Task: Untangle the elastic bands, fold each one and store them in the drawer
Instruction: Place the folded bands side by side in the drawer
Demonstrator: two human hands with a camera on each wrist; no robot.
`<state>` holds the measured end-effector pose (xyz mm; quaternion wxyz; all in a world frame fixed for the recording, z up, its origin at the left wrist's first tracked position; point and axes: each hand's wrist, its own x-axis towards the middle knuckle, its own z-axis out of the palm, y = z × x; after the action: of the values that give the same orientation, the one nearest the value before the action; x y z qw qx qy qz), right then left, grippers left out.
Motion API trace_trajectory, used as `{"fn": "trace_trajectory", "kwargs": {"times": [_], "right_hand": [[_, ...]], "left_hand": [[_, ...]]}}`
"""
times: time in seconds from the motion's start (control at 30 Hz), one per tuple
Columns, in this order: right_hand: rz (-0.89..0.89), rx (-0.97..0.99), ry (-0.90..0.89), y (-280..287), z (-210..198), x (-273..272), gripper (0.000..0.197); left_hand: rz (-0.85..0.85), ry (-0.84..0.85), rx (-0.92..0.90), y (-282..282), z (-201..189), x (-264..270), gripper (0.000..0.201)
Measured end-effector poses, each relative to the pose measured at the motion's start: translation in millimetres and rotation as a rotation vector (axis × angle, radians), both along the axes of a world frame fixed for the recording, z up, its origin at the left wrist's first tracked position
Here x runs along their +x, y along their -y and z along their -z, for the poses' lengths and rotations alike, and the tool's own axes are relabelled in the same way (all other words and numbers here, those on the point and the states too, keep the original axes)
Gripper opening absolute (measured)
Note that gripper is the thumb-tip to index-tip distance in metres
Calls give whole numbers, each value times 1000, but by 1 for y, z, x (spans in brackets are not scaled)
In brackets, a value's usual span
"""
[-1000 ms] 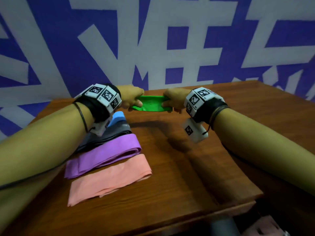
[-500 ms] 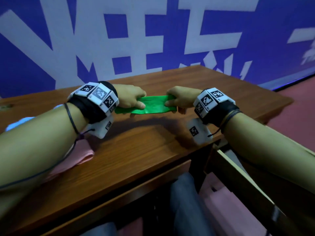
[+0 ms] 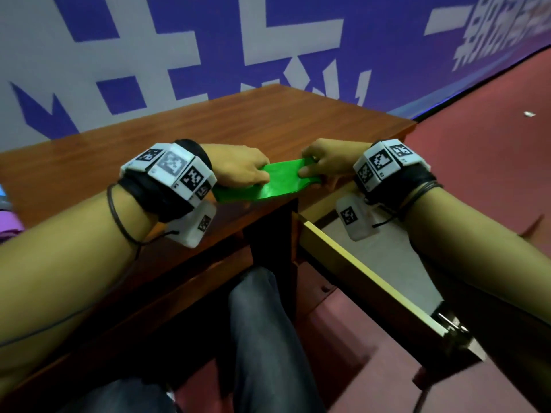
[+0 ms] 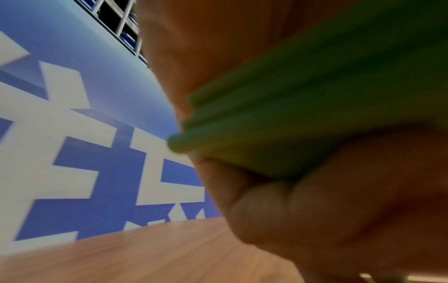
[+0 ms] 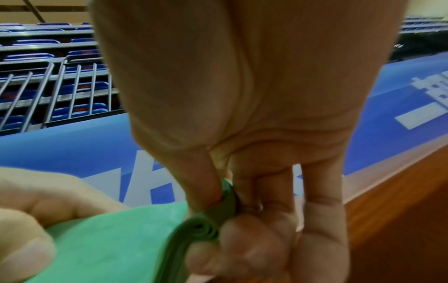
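Observation:
A folded green elastic band (image 3: 272, 181) hangs stretched between both hands just above the front right corner of the wooden desk (image 3: 179, 138). My left hand (image 3: 241, 169) grips its left end, with the layered folds showing between thumb and fingers (image 4: 290, 122). My right hand (image 3: 323, 162) pinches the right end, thumb on top of the rolled folds (image 5: 206, 229). Below the right forearm an open drawer (image 3: 363, 272) sticks out, its pale bottom showing.
A purple band (image 3: 9, 225) and a bit of blue show at the far left edge of the desk. My legs in dark trousers (image 3: 262, 338) sit under the desk. A blue and white wall (image 3: 268, 49) stands behind; red floor (image 3: 492, 120) lies to the right.
Both hands carried the green band from the middle of the desk toward its front right corner. The view swung right and down, bringing the open drawer into sight.

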<state>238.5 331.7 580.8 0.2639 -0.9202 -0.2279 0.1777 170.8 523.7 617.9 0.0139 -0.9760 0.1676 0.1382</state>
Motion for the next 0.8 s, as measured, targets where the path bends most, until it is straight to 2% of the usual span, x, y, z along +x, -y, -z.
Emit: {"fn": "trace_trajectory", "kwargs": {"times": [0.07, 0.17, 0.23, 0.37, 0.53, 0.63, 0.67, 0.8], "right_hand": [[64, -2, -15, 27, 6, -1, 11], [141, 7, -63, 60, 15, 0, 24], [185, 21, -72, 84, 25, 2, 25], [283, 7, -19, 120, 46, 14, 28], [428, -20, 81, 151, 72, 35, 22], [514, -49, 151, 160, 88, 53, 22], [527, -51, 158, 161, 92, 59, 22], [555, -98, 186, 166, 111, 87, 28]], "left_hand": [[38, -18, 2, 28, 6, 2, 16], [95, -40, 6, 62, 18, 8, 16], [133, -38, 7, 88, 29, 16, 16], [181, 37, -27, 132, 51, 31, 28], [125, 45, -124, 167, 84, 62, 14], [29, 35, -286, 178, 103, 82, 36], [16, 30, -341, 181, 109, 88, 37], [62, 21, -375, 201, 133, 117, 17]]}}
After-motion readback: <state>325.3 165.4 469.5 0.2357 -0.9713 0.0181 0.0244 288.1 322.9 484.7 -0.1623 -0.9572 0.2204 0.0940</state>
